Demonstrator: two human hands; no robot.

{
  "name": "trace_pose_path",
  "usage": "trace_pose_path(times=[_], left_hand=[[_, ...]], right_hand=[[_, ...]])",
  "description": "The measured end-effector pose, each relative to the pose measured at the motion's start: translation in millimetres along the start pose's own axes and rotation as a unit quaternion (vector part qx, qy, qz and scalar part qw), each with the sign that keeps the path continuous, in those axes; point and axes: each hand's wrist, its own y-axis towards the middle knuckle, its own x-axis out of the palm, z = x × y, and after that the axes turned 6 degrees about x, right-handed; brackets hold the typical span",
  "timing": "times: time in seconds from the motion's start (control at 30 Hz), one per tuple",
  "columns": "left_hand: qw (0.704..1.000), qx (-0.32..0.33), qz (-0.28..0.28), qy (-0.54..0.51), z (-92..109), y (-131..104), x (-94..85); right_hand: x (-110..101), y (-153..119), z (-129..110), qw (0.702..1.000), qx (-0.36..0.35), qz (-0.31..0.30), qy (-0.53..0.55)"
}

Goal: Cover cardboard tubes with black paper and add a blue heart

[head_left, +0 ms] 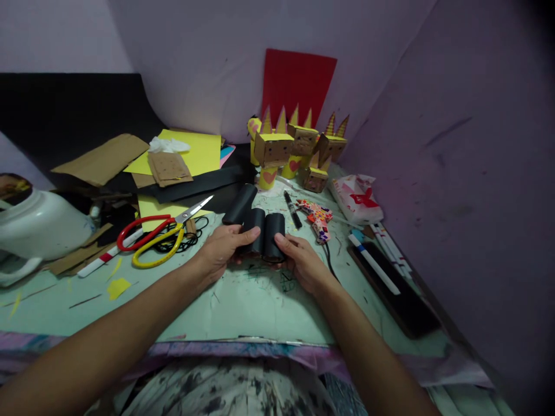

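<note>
Side by side over the table, two black paper tubes are held in my hands. My left hand (225, 245) is closed round the left tube (255, 231), its thumb on the front. The right tube (274, 236) is gripped by my right hand (299, 257), thumb pressed on its side. Just behind them a third black tube (240, 204) lies tilted on the table. Beyond my right hand are a glue gun (318, 218) with a patterned cover and a black marker (292, 209). Scissors (167, 234) with red and yellow handles lie left of my left hand.
Cardboard box-headed figures (274, 147) with yellow bodies stand at the back before a red sheet (299, 84). A white pitcher (43, 225) is at left, by yellow paper (202, 153) and cardboard scraps. At right lie a dark phone-like slab (403, 306), markers and a wipes pack (358, 199).
</note>
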Motion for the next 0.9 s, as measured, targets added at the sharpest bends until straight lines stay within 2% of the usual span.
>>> trace_pose_path(times=[0.13,0.27,0.33,0.5,0.73,0.9], left_hand=[[0.998,0.050,-0.022,0.027,2,-3,-5.1],[0.991,0.119,-0.037,0.056,4,-4,-11.2],[0.987,0.132,-0.045,0.075,3,-3,-11.9],[0.980,0.145,-0.050,0.127,1,-3,-8.2],[0.972,0.149,-0.066,0.168,-2,2,-10.6],[0.964,0.154,-0.054,0.210,-5,3,-13.9]], right_hand=[[0,-5,-4,0.998,-0.056,0.006,-0.029],[-5,-8,-6,0.978,-0.150,0.006,-0.144],[-9,-8,-4,0.966,-0.170,0.013,-0.195],[-15,-8,3,0.959,-0.146,0.032,-0.240],[-13,-7,2,0.970,-0.127,0.021,-0.207],[-16,-3,6,0.975,-0.124,0.011,-0.183]])
